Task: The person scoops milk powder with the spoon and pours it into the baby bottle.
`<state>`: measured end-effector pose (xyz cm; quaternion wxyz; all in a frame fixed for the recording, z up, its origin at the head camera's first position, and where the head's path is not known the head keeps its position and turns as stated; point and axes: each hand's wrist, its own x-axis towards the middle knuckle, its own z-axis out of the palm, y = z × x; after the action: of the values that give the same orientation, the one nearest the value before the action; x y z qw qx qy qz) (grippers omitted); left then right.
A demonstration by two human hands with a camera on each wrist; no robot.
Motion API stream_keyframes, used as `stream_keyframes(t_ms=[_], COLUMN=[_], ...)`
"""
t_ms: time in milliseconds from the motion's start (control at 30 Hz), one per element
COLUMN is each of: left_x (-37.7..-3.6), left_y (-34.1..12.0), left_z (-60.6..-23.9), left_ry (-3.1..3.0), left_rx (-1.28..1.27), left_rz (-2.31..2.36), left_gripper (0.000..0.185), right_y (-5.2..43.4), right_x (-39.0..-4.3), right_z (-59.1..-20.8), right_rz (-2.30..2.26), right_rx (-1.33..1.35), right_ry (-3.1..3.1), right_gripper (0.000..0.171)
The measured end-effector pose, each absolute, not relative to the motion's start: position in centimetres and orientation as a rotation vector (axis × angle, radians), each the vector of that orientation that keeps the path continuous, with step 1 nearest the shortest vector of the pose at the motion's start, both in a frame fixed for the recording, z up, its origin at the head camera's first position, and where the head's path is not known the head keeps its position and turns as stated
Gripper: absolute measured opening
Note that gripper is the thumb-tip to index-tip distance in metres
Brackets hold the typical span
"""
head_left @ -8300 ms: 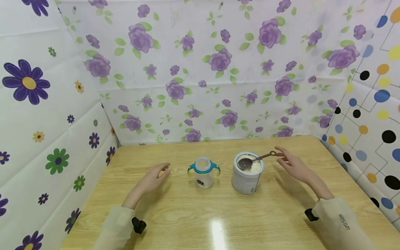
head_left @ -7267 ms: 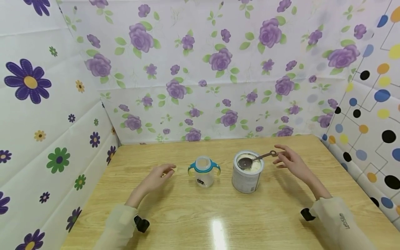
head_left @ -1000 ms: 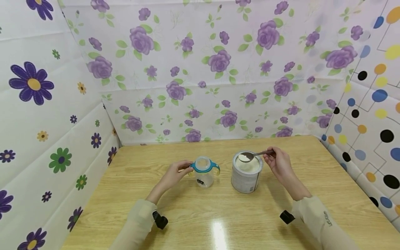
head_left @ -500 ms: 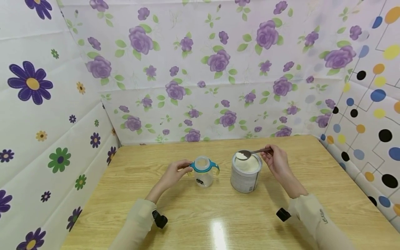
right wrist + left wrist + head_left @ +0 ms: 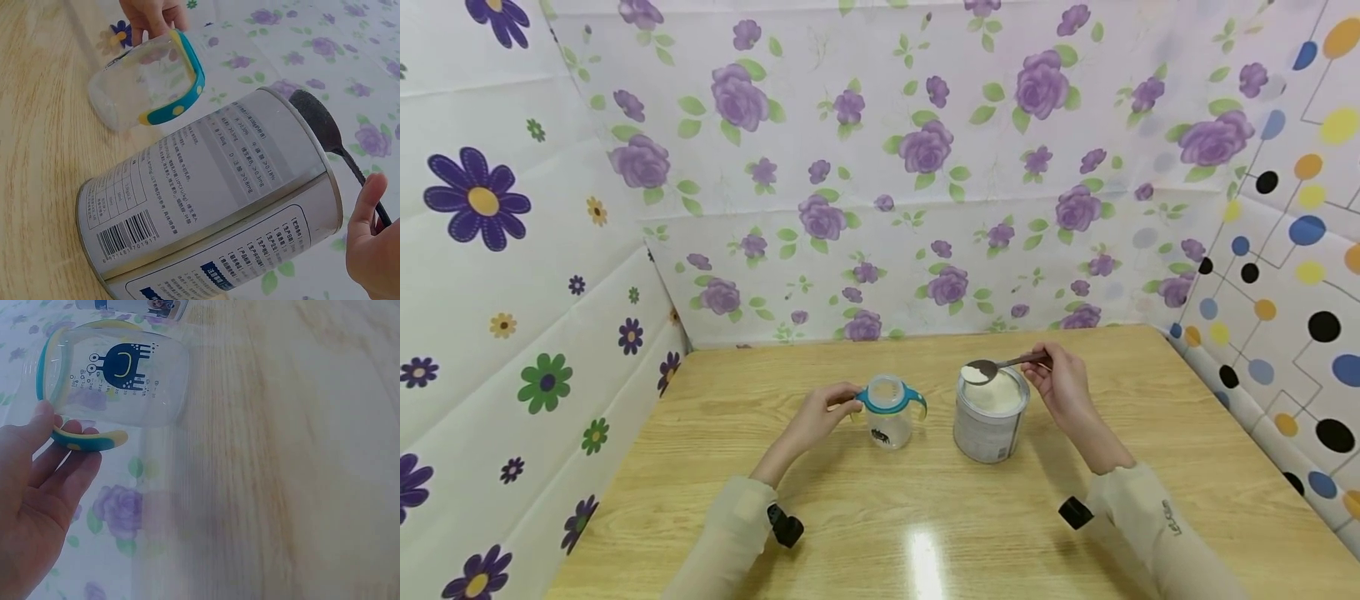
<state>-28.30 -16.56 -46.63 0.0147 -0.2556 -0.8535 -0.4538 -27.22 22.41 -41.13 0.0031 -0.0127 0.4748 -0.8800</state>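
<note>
My left hand point(image 5: 820, 415) pinches the left handle of a clear baby bottle point(image 5: 891, 427) with a blue collar and two blue-and-yellow handles. The bottle stands upright on the table; in the left wrist view a dark monster print point(image 5: 122, 365) shows on its wall. My right hand point(image 5: 1063, 392) holds a dark spoon point(image 5: 983, 372) by the end of its handle. White powder lies in the spoon's bowl, which is over the back left rim of an open can point(image 5: 988, 435). Pale powder point(image 5: 996, 393) fills much of the can. From the right wrist, the spoon point(image 5: 319, 122) shows its underside.
A light wooden table point(image 5: 850, 517) carries the bottle and the can, side by side with a small gap. Flower-printed cloth point(image 5: 880, 167) hangs along the back and left, dotted cloth point(image 5: 1292, 275) on the right. Black wrist cameras sit on both sleeves.
Earlier both hands were empty and the spoon lay across the can. Now the left hand grips the bottle's handle. Over the last second the right hand has moved the powder-filled spoon up and left.
</note>
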Motion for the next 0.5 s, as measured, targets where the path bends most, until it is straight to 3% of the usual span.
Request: stream_keyframes(t_ms=[500], left_x=[-28.49], left_y=[-16.53], left_z=[-46.82], left_ry=[-2.672], left_rx=[-0.799], left_rz=[-1.371], left_gripper=[0.021], right_y=[21.82], right_x=[-27.26], right_z=[-40.52], right_rz=[-2.729], right_rx=[-0.079], right_ry=[1.573], right_gripper=[0.036])
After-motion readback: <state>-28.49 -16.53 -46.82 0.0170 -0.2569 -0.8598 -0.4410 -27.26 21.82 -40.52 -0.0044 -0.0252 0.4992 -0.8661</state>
